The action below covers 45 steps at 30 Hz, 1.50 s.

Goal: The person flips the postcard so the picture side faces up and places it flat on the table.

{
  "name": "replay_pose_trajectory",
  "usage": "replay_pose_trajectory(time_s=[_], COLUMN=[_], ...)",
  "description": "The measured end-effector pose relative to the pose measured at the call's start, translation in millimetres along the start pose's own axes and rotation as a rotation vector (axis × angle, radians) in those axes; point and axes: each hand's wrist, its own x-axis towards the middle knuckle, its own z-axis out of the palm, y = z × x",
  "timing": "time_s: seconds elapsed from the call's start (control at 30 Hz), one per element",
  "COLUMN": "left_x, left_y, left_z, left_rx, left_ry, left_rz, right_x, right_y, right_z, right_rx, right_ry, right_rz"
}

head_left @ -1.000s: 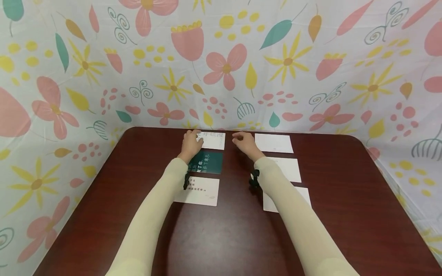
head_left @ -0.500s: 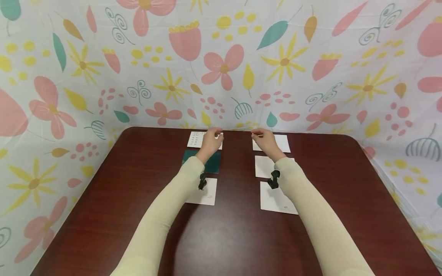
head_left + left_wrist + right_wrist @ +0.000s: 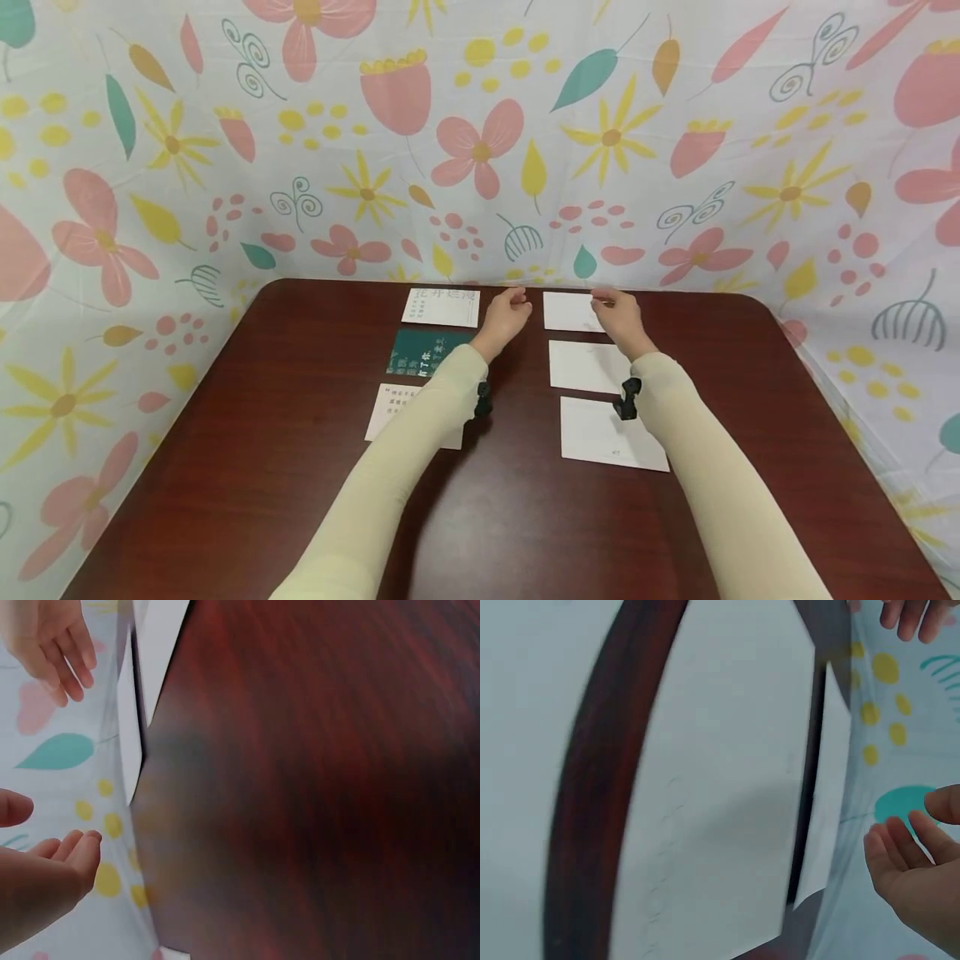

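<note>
My left hand (image 3: 508,318) hovers between two columns of cards, its fingers loosely curved and nothing in them. In the left wrist view, the thumb of this hand (image 3: 52,877) stands apart from the fingers. Over the right end of the far right white card (image 3: 568,312) is my right hand (image 3: 622,322), also holding nothing; the right wrist view shows its fingers (image 3: 909,851) relaxed. Nearer in that column lie a middle white card (image 3: 585,365) and a near one (image 3: 596,429). The left column has a printed white card (image 3: 441,310), a teal card (image 3: 408,352) and a white card with text (image 3: 382,412), partly hidden by my sleeve.
The cards lie flat on a dark reddish-brown table (image 3: 517,517) with rounded far corners. A white cloth (image 3: 480,225) printed with flowers and leaves hangs right behind the far edge. Black wrist devices (image 3: 483,400) sit at both cuffs.
Both hands have moved right: the left from the far left card into the gap between columns, the right from that gap to the far right card. The cards keep their places.
</note>
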Motion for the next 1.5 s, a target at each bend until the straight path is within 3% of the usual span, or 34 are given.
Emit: replay_pose_trajectory(time_s=[0.23,0.43,0.77,1.07,1.2,1.5], left_x=[2.8,3.1,2.1,0.6,-0.6,2.1], left_y=[-4.6,-7.7,-6.6,-3.3,0.4,0.1], left_z=[19.3,29.4,37.2,40.2,40.2,35.7], left_rx=[-0.079,-0.085,-0.086,-0.024,-0.013,-0.103], left_ry=[-0.049,-0.075,-0.077,-0.083,-0.065,0.022], left_rz=[-0.076,-0.118,-0.125,-0.100,-0.110,-0.125], right_x=[-2.4,-1.7,-3.1,-5.2,-5.5,-3.1], right_y=[14.6,24.2,23.1,20.7,19.3,16.8], right_z=[-5.6,-6.6,-5.2,-8.7,-8.2,-8.3], right_rx=[0.033,-0.031,-0.026,0.037,0.059,0.098], right_ry=[0.007,0.015,0.011,0.086,0.110,0.156], right_rz=[0.094,0.134,0.210,0.250,0.269,0.272])
